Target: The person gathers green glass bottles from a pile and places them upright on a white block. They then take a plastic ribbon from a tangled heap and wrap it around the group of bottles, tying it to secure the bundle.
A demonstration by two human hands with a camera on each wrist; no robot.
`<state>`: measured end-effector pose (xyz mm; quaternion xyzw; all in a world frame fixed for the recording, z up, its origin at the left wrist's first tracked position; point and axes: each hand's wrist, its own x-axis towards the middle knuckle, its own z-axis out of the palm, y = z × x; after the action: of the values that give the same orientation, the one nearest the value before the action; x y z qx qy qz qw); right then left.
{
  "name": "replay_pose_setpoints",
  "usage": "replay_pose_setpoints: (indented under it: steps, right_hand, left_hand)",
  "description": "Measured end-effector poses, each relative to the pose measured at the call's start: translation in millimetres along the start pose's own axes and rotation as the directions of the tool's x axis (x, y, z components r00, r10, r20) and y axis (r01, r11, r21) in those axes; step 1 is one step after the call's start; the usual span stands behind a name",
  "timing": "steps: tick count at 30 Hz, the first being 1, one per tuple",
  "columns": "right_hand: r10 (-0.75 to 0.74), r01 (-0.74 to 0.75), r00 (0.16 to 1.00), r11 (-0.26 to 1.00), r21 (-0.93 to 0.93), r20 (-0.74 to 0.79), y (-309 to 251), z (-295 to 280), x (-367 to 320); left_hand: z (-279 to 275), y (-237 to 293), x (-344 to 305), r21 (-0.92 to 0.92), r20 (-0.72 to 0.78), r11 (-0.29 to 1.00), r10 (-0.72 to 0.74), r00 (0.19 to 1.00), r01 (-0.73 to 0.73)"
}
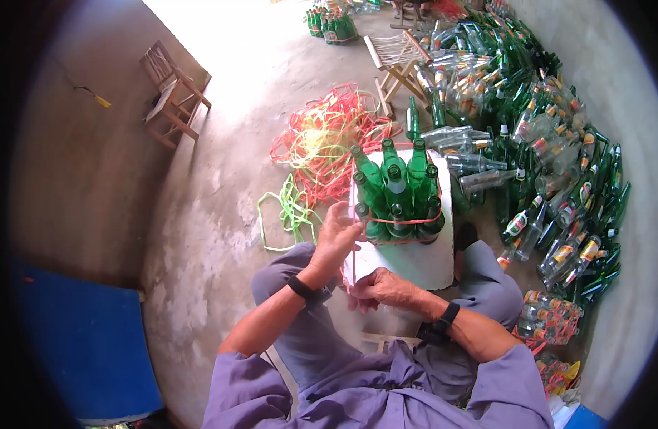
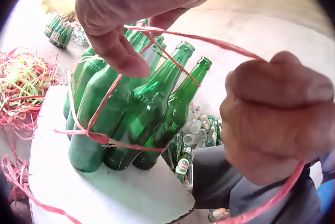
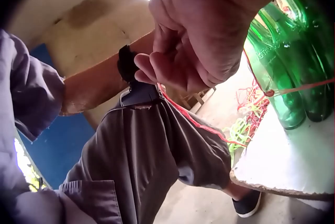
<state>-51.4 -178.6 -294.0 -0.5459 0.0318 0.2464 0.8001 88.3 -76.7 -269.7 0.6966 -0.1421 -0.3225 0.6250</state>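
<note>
Legible lettering: none. Labels (image 1: 516, 224) on glass bottles (image 1: 533, 232) heaped at right are too small to read.

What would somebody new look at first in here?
Probably the huge heap of glass bottles by the right-hand wall. Then the bright red and green tangle of plastic string on the floor, and the green bottles standing on the white slab before the person, red string around them.

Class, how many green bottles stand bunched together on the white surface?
9 green bottles on the white surface: three in the far row, three in the middle row and three in the row nearest the person. All necks show.
</note>
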Motion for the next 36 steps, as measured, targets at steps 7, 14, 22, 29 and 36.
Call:
replay_pose_setpoints:
  steps: [7, 14, 22, 29, 36]
  right_hand:
    - [0.07, -0.073, 0.997, 0.988, -0.135, -0.024, 7, -8, -8]
    - [0.052, -0.071, 0.996, 0.958, -0.279, -0.075, 4, -9, -4]
    - [-0.016, -0.05, 0.994, 0.798, -0.601, -0.105, 3, -11, 4]
    - [-0.257, -0.061, 0.936, 0.554, -0.83, -0.24, -84, 2, -17]
    - [-0.401, -0.204, 0.807, 0.501, -0.841, -0.434, -170, -3, 30]
  left_hand:
    - [10, 5, 2, -0.158, -0.011, 0.987, 0.02, 1.0, -0.021]
    - [4, -4, 10, -0.267, -0.015, 0.963, -0.052, 0.999, 0.047]
    - [12, -23, -1, -0.337, 0.049, 0.931, -0.131, 0.99, 0.14]
    - [16, -37, 5, -0.483, 0.057, 0.852, -0.199, 0.978, 0.201]
    - [21, -48, 11, -0.53, 0.064, 0.839, -0.109, 0.992, 0.126]
